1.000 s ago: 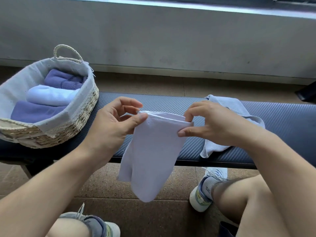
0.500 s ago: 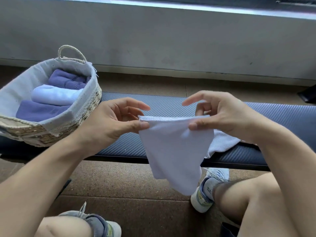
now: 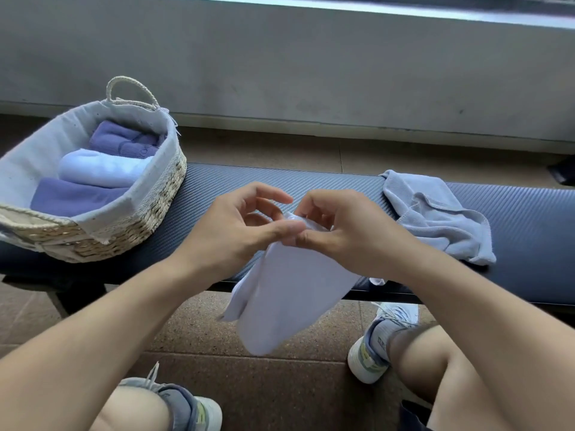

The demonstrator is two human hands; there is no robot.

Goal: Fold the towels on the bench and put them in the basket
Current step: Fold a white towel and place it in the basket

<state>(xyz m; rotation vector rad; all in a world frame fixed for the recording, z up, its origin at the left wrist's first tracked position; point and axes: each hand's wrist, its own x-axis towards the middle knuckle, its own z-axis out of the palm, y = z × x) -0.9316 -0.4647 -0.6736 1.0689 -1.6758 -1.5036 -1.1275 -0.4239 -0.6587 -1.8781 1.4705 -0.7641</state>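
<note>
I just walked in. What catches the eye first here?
Two hands, left hand and right hand, meet mid-frame, pinching the top of a white towel that hangs in front of the bench. On the bench's left end stands a woven basket holding folded towels; a crumpled grey towel lies at right.

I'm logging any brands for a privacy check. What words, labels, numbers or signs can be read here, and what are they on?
No text can be read in this view.
White sock above the white sneaker: small dark marks near the cuff, too blurred to read.
Woven straw basket with grey cloth lining, white towel held in both hands, grey-blue towel on the dark padded bench: no label or print visible.
</note>
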